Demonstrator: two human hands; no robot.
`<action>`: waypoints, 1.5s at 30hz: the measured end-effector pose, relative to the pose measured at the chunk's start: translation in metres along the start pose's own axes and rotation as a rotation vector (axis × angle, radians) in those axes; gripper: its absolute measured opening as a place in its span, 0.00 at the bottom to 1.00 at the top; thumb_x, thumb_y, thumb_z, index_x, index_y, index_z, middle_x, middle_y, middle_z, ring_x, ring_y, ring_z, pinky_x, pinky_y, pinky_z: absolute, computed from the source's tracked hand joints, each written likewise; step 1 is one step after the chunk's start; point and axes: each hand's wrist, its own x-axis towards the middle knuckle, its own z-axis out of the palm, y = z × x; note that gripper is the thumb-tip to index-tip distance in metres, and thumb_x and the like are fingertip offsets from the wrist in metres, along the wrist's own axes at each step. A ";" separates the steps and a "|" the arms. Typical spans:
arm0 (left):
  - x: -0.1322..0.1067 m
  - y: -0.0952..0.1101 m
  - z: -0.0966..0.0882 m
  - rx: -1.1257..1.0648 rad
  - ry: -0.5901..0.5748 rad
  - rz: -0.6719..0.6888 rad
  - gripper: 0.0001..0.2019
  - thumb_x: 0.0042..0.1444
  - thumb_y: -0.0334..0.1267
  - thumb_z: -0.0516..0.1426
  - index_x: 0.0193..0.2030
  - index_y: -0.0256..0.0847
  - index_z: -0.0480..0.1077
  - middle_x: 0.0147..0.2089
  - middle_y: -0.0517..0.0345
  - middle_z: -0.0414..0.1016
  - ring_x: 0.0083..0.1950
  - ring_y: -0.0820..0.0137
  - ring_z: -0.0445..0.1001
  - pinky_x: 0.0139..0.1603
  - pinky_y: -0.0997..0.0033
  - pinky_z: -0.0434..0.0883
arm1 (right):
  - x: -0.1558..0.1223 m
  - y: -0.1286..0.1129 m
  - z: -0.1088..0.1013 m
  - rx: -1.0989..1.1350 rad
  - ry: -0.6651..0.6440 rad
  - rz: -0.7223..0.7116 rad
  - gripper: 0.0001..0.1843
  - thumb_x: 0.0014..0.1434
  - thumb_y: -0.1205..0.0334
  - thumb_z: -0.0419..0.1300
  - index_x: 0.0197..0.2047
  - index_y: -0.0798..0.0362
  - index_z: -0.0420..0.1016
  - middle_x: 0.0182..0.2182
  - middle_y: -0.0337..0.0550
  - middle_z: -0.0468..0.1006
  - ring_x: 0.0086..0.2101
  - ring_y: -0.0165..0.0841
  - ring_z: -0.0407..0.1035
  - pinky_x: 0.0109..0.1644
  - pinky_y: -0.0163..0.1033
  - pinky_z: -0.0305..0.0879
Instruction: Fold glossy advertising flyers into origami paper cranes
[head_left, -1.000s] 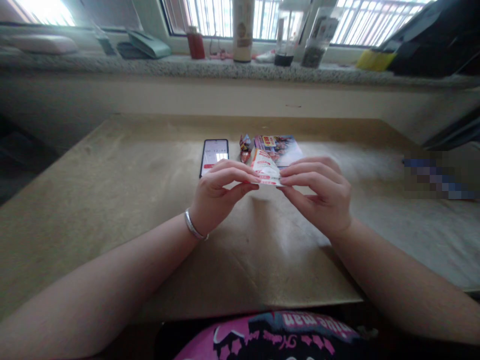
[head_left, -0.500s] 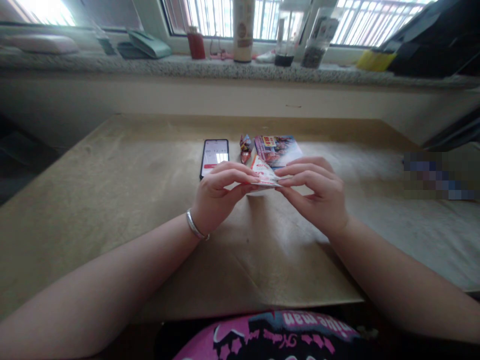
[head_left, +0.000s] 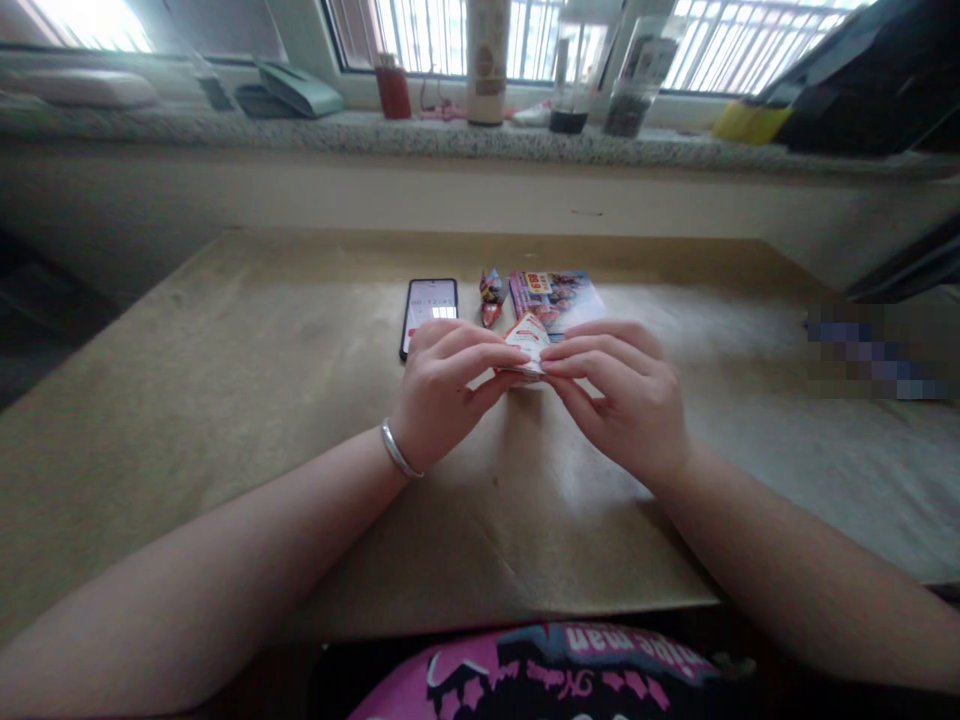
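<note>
A small piece of folded paper (head_left: pixel 529 336), white with red print and an orange edge, comes to a point at its far end. My left hand (head_left: pixel 457 375) pinches its near left edge between thumb and fingers; a silver bangle circles that wrist. From the other side my right hand (head_left: pixel 619 385) grips the near right edge, its fingertips almost meeting the left ones. Both hands hold the paper just above the table, and fingers cover part of its near edge. Just beyond lie small folded paper pieces (head_left: pixel 491 290) and a stack of printed leaflets (head_left: pixel 559 298).
A phone (head_left: pixel 429 305) showing a timer lies on the table (head_left: pixel 300 400), left of the paper pieces, partly behind my left hand. On the stone windowsill (head_left: pixel 450 138) stand a red container (head_left: pixel 392 88), a tall bottle (head_left: pixel 487 65) and clear containers. A blurred patch covers something at right.
The folded paper has turned a little and its point looks narrower. My hands have come closer together, with the left hand shifted slightly right. The phone's timer has advanced.
</note>
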 end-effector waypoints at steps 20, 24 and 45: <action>-0.001 0.004 0.003 0.068 -0.026 0.001 0.05 0.53 0.43 0.62 0.32 0.47 0.74 0.33 0.61 0.77 0.37 0.70 0.71 0.44 0.64 0.65 | 0.000 -0.001 0.009 0.130 0.028 0.060 0.06 0.55 0.68 0.63 0.32 0.45 0.74 0.32 0.37 0.81 0.39 0.35 0.72 0.46 0.46 0.69; -0.001 0.004 0.003 0.062 -0.018 -0.012 0.04 0.55 0.41 0.61 0.31 0.46 0.74 0.33 0.62 0.77 0.38 0.70 0.71 0.45 0.64 0.64 | 0.001 -0.003 0.010 0.138 0.035 0.031 0.06 0.54 0.68 0.63 0.33 0.46 0.74 0.32 0.37 0.81 0.38 0.34 0.72 0.46 0.45 0.69; -0.003 0.006 0.007 0.120 -0.093 0.003 0.07 0.56 0.39 0.60 0.28 0.44 0.72 0.31 0.62 0.77 0.37 0.70 0.69 0.46 0.64 0.64 | -0.001 -0.007 0.019 0.209 -0.036 0.163 0.05 0.55 0.69 0.60 0.33 0.49 0.72 0.33 0.41 0.74 0.39 0.34 0.68 0.44 0.44 0.67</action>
